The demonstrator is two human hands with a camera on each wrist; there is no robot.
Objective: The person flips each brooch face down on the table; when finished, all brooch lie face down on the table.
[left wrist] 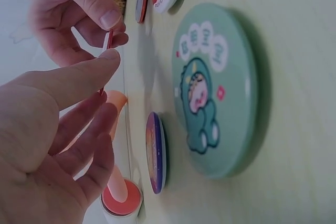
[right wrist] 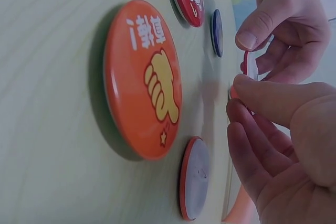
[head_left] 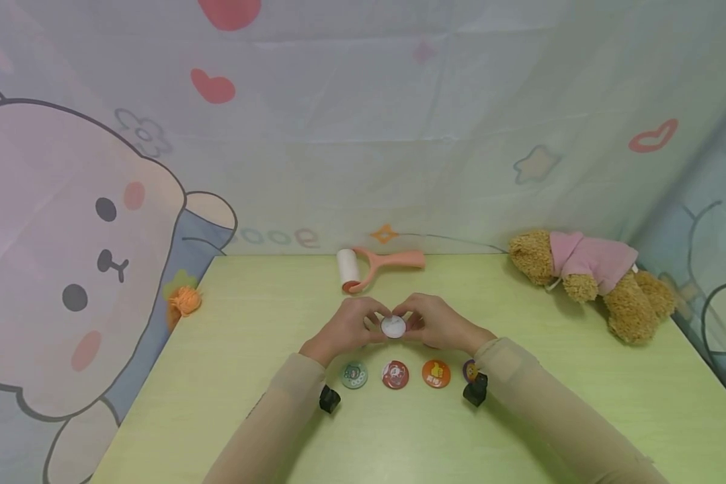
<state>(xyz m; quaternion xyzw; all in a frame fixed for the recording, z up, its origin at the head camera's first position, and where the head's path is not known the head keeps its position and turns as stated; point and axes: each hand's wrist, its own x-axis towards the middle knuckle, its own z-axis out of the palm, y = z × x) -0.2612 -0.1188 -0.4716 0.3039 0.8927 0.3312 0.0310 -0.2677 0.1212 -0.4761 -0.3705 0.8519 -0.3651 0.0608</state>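
Note:
Both hands pinch one round pin badge (head_left: pixel 393 327) by its edges above the table, its pale back towards the head camera. A thin red rim shows on this badge in the right wrist view. My left hand (head_left: pixel 349 326) grips its left side, and my right hand (head_left: pixel 440 326) its right side, thumbs and fingertips on the edge. Nearer me lie a green badge (head_left: pixel 354 375), a red badge (head_left: pixel 395 374), an orange badge (head_left: pixel 436 374) and a purple badge (head_left: pixel 470 370) partly hidden by the right wrist. Another purple-rimmed badge (left wrist: pixel 156 153) lies near the left hand.
Near the right hand, a red-rimmed badge (right wrist: pixel 194 179) lies back up. A lint roller (head_left: pixel 393 261) with a salmon handle lies at the table's back edge. A teddy bear (head_left: pixel 593 272) in pink lies back right; a small orange object (head_left: pixel 185 301) sits at the left edge.

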